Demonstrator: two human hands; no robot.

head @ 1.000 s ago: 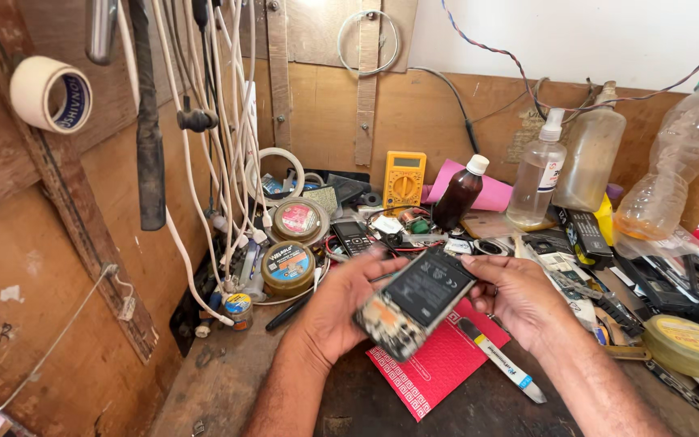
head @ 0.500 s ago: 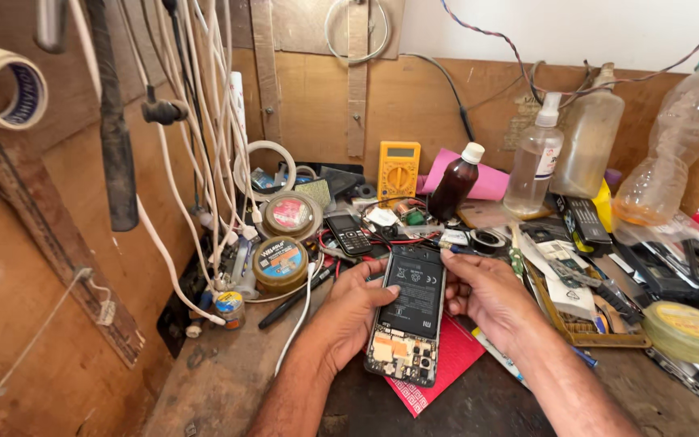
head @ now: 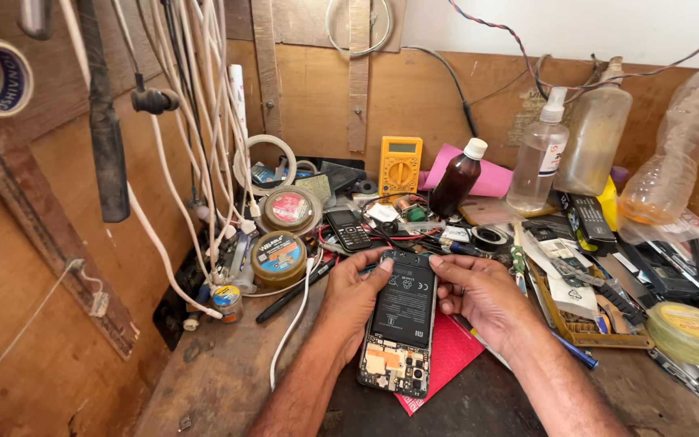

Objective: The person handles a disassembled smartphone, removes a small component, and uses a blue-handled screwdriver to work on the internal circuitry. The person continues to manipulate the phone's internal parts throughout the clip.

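Just below the middle of the frame, both of my hands now hold the opened smartphone (head: 399, 324) lengthwise, its back cover off, the black battery facing up and the bare circuit board with the camera module at the end nearest me. A second ago it sat tilted across my palms; since then I have turned it so that its long axis runs up and down the picture, and brought it lower, over the red booklet (head: 443, 361) that lies on the dark bench top (head: 220, 380). My left hand (head: 353, 295) cups the phone's left edge, thumb tip pressed on the upper left corner of the battery; my right hand (head: 479, 293) clasps the right edge, forefinger lying across the top end. Both grips are closed on the phone, fingers snug, nothing else in either hand. I judge that squaring it up gives me a steady look at the battery and board, with both thumbs free to press or pry. Just above it lie a small keypad phone (head: 349, 232) and a tangle of red wires; a yellow multimeter (head: 400, 166) stands at the back wall, and a brown bottle (head: 456, 177) beside it.
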